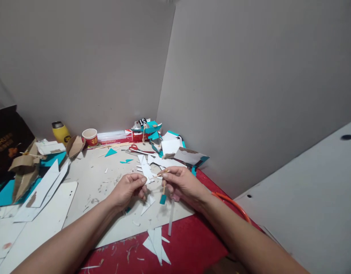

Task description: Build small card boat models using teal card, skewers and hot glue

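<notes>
My left hand (pixel 131 189) is closed in a pinch around one end of a thin wooden stick (pixel 156 176), which spans the short gap to the other hand. With thumb and forefinger, my right hand (pixel 182 183) pinches where this stick meets a second one (pixel 164 187). That second stick points down and carries a small teal cardboard piece (pixel 162 199) at its lower end. Below the right hand, a translucent rod (pixel 171 220), like a glue stick, slants downward. A pink object (pixel 175 198) shows partly behind the right fingers.
White cardboard scraps (pixel 157 243) lie at the red table's front edge. Red-handled scissors (pixel 134 147), a paper cup (pixel 90 136) and a yellow bottle (pixel 60 132) stand farther back. Cut cardboard (pixel 47 186) fills the left. An orange cable (pixel 234 203) runs behind the right forearm.
</notes>
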